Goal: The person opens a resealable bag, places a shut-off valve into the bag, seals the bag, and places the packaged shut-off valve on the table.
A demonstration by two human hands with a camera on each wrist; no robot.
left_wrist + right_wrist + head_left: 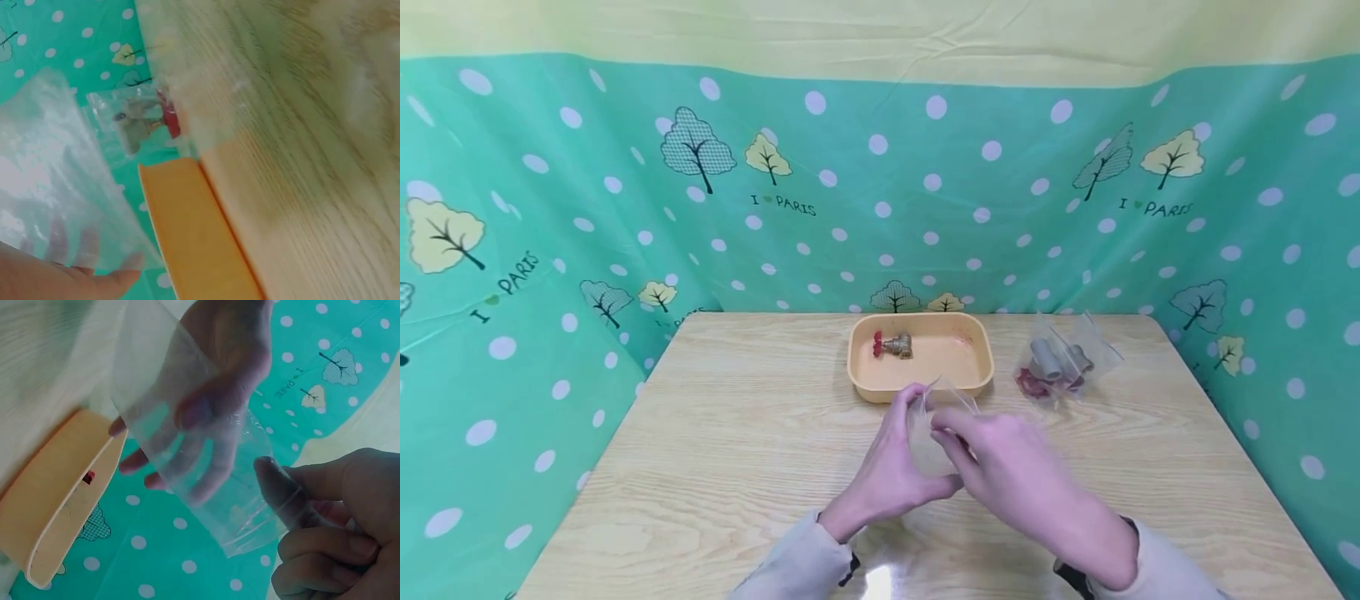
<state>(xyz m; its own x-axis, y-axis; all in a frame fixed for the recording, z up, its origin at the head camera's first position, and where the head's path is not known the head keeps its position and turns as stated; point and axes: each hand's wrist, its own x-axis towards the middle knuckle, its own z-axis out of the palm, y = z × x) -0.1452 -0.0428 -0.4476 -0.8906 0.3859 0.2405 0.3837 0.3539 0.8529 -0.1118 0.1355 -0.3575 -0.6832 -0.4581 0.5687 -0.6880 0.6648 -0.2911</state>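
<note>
A clear plastic bag (929,450) is between my two hands, above the table in front of the tray. My left hand (887,471) holds it from the side; in the right wrist view, the left thumb lies across the film with the fingers spread behind. With thumb and forefinger, my right hand (344,525) pinches the edge of the bag (187,450). Nothing shows inside the bag. Beyond the hands, a valve (898,345) with a red handwheel lies in the left part of the beige tray (877,395).
Right of the tray, clear bags (1060,362) with grey pipe fittings and red pieces lie on the wooden table (737,417). A green dotted curtain (880,175) encloses the table's back and sides.
</note>
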